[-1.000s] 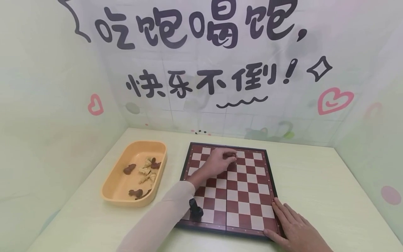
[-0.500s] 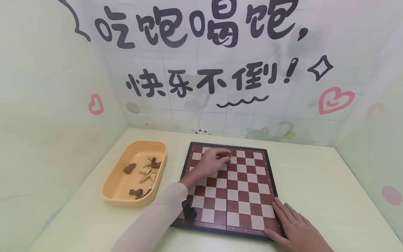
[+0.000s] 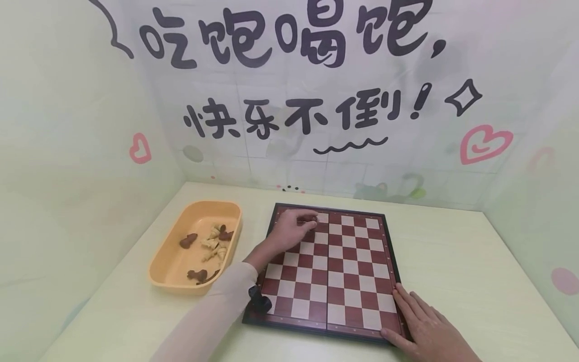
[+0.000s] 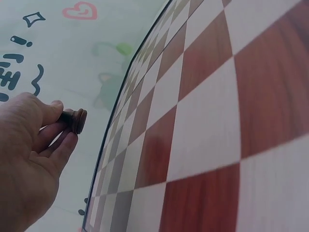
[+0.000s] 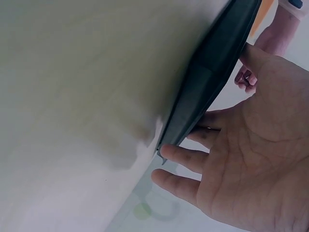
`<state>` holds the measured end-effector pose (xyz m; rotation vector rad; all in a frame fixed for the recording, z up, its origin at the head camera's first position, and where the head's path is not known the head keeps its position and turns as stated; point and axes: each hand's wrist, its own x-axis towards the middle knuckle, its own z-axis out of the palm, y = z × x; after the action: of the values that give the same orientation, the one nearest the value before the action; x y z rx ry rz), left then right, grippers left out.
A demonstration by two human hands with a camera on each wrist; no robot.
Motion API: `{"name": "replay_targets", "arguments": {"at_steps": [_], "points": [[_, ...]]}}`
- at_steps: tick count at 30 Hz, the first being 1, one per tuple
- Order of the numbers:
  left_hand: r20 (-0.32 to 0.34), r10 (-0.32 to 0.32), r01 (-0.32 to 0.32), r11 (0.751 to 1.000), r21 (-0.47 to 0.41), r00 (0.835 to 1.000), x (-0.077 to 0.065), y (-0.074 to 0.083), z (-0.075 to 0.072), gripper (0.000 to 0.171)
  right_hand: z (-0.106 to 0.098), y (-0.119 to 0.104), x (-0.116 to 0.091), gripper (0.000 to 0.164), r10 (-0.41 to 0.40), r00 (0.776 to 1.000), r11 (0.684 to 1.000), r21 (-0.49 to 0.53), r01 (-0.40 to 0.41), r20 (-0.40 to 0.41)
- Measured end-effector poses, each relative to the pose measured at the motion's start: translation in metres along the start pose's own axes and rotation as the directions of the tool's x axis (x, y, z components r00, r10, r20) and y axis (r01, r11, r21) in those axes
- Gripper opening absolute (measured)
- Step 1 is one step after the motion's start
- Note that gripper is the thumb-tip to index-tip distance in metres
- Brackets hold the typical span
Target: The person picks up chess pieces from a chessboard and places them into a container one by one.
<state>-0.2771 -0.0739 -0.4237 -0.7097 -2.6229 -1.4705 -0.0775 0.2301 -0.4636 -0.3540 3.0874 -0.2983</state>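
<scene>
My left hand (image 3: 289, 230) is over the back left part of a brown and white chessboard (image 3: 332, 271). Its thumb and fingers pinch a dark brown chess piece (image 4: 76, 121), whose round base sticks out in the left wrist view. The fingers cover the piece's upper part, so which kind it is I cannot tell. At the board's front right corner rests my right hand (image 3: 427, 324), with fairly straight fingers along the side edge and the thumb on the front corner. The right wrist view shows those fingers (image 5: 181, 157) beside the board's dark edge.
Left of the board stands a yellow-orange tray (image 3: 169, 246) with several brown and cream chess pieces (image 3: 211, 244) lying in it. A black device (image 3: 260, 301) sits at the left sleeve. Printed curtains (image 3: 344, 171) enclose the table's back and sides.
The left hand has moved left along the back of the board, still pinching the piece. My right hand keeps its place at the corner. The head view has shifted very slightly.
</scene>
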Motion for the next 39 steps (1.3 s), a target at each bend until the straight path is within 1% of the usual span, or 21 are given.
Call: {"name": "replay_targets", "arguments": {"at_steps": [2, 8, 9, 13, 16, 23, 28, 39], "points": [[0.001, -0.008, 0.008, 1.000, -0.020, 1.000, -0.001, 0.000, -0.004, 0.028, 0.000, 0.000, 0.000, 0.094, 0.003, 1.000, 1.000, 0.003, -0.003, 0.007], [-0.014, -0.028, 0.025, 0.988, -0.151, 1.000, -0.006, -0.001, -0.019, 0.026, 0.002, 0.000, 0.001, 0.094, 0.004, 1.000, 1.000, 0.009, -0.004, 0.007], [-0.024, -0.026, 0.023, 0.988, -0.151, 0.999, -0.007, -0.003, -0.022, 0.027, 0.002, 0.000, 0.001, 0.095, 0.005, 1.000, 1.000, 0.008, -0.005, 0.002], [-0.064, -0.023, 0.016, 0.994, -0.107, 0.998, -0.013, -0.007, -0.033, 0.027, 0.002, -0.001, 0.001, 0.096, 0.006, 1.000, 1.000, 0.007, -0.006, -0.012], [-0.079, -0.024, 0.017, 0.996, -0.086, 0.997, -0.017, -0.010, -0.039, 0.028, 0.001, -0.001, 0.001, 0.096, 0.006, 1.000, 1.000, 0.009, -0.006, -0.006], [-0.086, -0.037, 0.028, 0.994, -0.105, 0.996, -0.025, -0.017, -0.049, 0.028, 0.001, 0.000, 0.002, 0.097, 0.014, 1.000, 1.000, 0.015, -0.014, 0.009], [-0.089, -0.055, 0.044, 0.993, -0.114, 0.995, -0.030, -0.019, -0.055, 0.029, 0.004, 0.001, 0.002, 0.100, 0.022, 1.000, 1.000, 0.014, -0.022, 0.022], [-0.112, -0.084, 0.071, 0.991, -0.115, 0.990, -0.041, -0.025, -0.075, 0.029, 0.005, 0.003, 0.002, 0.099, 0.007, 1.000, 1.000, 0.009, -0.007, -0.002]]}}
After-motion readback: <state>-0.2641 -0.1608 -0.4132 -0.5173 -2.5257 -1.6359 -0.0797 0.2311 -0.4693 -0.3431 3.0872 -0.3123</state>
